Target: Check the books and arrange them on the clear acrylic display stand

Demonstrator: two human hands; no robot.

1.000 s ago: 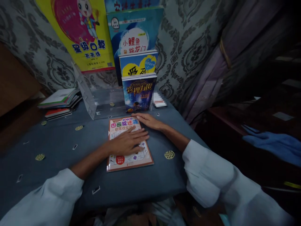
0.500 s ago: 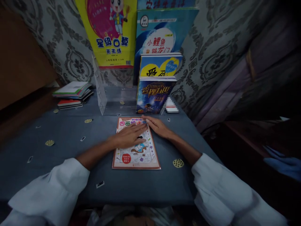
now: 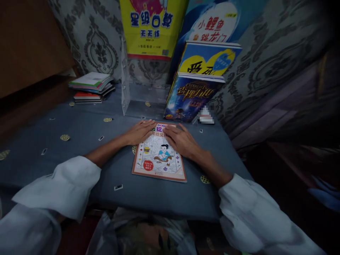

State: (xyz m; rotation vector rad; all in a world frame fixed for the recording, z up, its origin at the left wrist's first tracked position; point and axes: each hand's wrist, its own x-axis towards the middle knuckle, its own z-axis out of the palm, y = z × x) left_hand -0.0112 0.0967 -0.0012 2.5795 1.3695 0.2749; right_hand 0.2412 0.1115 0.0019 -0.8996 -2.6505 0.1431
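Both hands point(image 3: 142, 131) point(image 3: 183, 141) lie loosely outstretched, gripping nothing, on a booklet point(image 3: 158, 161) atop blue-grey cloth point(image 3: 159, 194) before a patterned wall point(image 3: 98, 49).

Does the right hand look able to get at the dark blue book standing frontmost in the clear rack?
Probably yes: the right hand rests on the booklet just in front of the dark blue book, and no other object shows between them.

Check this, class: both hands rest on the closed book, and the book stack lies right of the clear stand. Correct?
No: the head view shows the book stack left of the clear stand. The left hand and right hand rest on the closed book.
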